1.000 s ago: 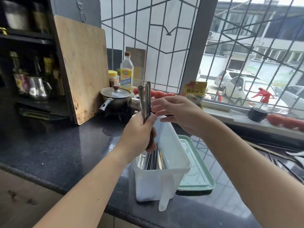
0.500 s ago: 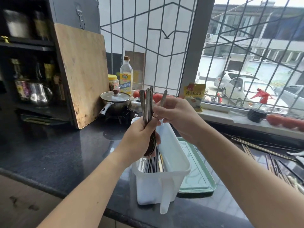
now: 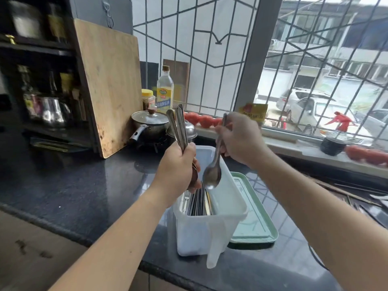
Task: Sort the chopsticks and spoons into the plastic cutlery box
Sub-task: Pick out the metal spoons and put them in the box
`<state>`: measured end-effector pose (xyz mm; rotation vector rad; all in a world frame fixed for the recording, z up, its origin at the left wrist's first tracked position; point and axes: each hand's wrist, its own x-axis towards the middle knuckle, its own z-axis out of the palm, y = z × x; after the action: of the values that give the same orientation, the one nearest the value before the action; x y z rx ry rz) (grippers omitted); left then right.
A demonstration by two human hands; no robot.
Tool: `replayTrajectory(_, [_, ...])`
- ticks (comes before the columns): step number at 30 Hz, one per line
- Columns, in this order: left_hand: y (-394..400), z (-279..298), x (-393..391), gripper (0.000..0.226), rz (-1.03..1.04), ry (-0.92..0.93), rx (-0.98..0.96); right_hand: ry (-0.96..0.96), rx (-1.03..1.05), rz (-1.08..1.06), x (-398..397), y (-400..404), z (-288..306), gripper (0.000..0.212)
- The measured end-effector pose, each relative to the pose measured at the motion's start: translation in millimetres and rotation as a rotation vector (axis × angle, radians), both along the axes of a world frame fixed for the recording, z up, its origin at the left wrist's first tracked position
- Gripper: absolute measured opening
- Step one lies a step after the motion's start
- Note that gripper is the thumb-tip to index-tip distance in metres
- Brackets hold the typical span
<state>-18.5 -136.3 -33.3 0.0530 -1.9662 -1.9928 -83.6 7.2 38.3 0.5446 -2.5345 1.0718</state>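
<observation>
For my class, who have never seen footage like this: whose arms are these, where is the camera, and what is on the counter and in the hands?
There is no machine: a person wears a camera on the head, looking down at their own arms. The left hand grips a bundle of spoons, handles up. The right hand pinches a single spoon by its handle, bowl down, over the white cutlery box, which already holds cutlery. A green lid lies beside the box on the dark counter.
</observation>
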Motion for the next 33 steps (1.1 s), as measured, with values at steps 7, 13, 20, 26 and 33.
replayTrajectory(7, [0, -3, 0, 0.029, 0.035, 0.052, -0.014, -0.246, 0.987, 0.14, -22, -44, -77, 0.029])
replayTrajectory(13, [1, -5, -4, 0.031, 0.031, 0.049, -0.076, -0.375, 0.981, 0.166, -31, -45, -91, 0.026])
replayTrajectory(20, [1, -4, -2, 0.029, 0.032, 0.043, -0.087, -0.334, 1.049, 0.17, -23, -48, -89, 0.025])
replayTrajectory(26, [0, 0, 1, 0.026, 0.006, 0.0, -0.067, -0.17, 0.851, 0.061, -23, -36, -53, 0.034])
replayTrajectory(33, [1, 0, 1, 0.026, -0.01, -0.001, -0.055, -0.16, 0.156, 0.124, -6, -5, 2, 0.017])
